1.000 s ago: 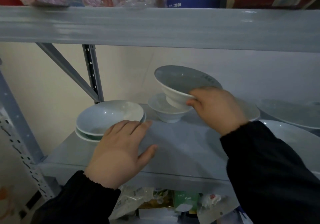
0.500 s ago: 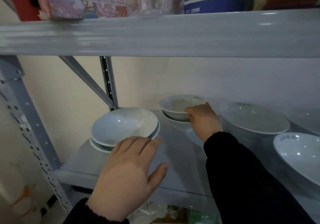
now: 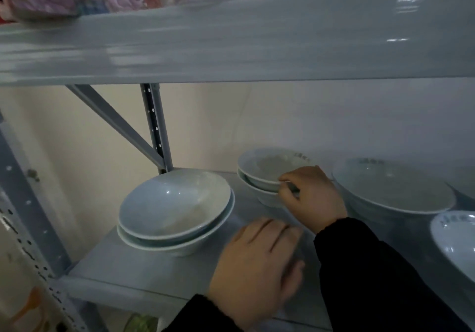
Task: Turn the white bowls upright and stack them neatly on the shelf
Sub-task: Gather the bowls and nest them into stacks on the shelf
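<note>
Right hand (image 3: 312,198) pinches the rim of the small upper bowl (image 3: 270,168), nested upright at the shelf (image 3: 154,275) rear. Left hand (image 3: 259,267) hovers open, empty. Seat it centred before releasing.

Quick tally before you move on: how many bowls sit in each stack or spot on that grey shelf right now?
Left stack of wide pale-blue bowls: 2
Middle stack of small white bowls, right hand gripping the top rim: 2
Large white bowl to the right: 1
White bowl with printed rim at the right edge, partly cut off: 1
Total visible: 6
</note>
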Available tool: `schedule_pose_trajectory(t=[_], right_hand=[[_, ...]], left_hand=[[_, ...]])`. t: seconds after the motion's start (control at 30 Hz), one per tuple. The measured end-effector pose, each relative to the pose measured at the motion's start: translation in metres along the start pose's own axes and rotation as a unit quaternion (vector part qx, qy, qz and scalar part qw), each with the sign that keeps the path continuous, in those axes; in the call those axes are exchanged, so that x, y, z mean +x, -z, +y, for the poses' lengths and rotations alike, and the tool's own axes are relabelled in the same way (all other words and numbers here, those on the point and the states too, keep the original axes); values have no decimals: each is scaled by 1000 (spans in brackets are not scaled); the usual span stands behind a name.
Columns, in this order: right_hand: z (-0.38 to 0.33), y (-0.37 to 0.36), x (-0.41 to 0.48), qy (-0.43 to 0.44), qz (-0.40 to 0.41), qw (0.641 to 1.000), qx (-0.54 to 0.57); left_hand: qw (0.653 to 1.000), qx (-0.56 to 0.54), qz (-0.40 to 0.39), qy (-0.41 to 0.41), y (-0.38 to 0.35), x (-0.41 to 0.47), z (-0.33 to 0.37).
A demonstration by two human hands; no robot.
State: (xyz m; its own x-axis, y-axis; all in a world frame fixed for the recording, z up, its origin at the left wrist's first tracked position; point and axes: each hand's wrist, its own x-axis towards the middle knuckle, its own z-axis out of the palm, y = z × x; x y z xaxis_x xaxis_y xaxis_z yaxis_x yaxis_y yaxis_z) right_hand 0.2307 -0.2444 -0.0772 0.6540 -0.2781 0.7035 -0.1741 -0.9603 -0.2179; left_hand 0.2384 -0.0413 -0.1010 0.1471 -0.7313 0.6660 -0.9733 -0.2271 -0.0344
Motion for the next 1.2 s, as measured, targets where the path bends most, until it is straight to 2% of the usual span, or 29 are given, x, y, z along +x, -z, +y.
schedule_pose_trajectory(t=[0.07,0.27,0.37,0.67,0.8,0.93,1.07,1.2], right_hand=[[4,0,-1,-3,24,1000,13],[4,11,-30,-2,0,1000,20],[-6,24,-55,-10,1,1000,18],[-8,76,-130,-75,-45,996,-28],[-5,72,-139,-121,-64,990,-32],[-5,72,-140,-104,-76,991,-36],[-5,78,-141,-100,-103,990,5],[4,107,-148,-47,-71,996,16]], left_hand=[[999,-13,-3,32,-20,-4,-8],[992,-27,-16,120,-37,-6,-19],[991,-28,-36,127,-36,-6,-18],[994,-27,-22,99,-32,-7,-12],[986,-72,-34,144,-38,6,17],[982,-40,-70,169,-49,8,34],[983,-31,-73,169,-45,7,35],[979,-18,-89,181,-44,7,36]])
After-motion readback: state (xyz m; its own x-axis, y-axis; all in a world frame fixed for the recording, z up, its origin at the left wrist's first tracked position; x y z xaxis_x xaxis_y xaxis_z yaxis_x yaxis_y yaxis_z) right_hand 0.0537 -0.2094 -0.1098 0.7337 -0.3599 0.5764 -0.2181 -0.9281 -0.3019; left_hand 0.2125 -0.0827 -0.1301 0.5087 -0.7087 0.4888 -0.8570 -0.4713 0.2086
